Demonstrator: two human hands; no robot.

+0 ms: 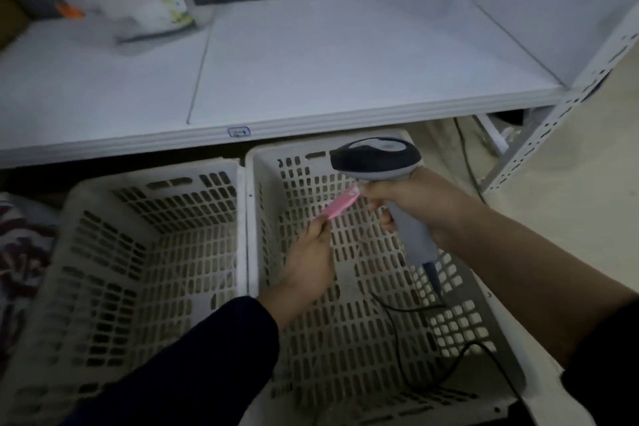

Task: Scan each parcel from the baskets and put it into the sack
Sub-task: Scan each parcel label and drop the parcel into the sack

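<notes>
— Over the right basket, what did the hands have?

— The left hand pinched the lower end of a thin pink parcel and held it up at a slant. The right hand was curled tight round the handle of the scanner.

— How close were the two?

— Very close. The parcel's upper end sat just under the scanner's dark head, right by the right hand's fingers; whether it touched them I could not tell.

— And the scanner's cable?

— It ran from the bottom of the handle down into the right basket and looped across its slotted floor.

— The other basket?

— The left basket stood just beside the right one, their rims touching or nearly so. Both stood on the floor, partly under a white shelf.

— Anything on the shelf?

— A clear box at the far left, blurred, with white things inside. At the left edge, beside the left basket, lay some patterned cloth.

— Was that the sack?

— I could not tell.
</notes>
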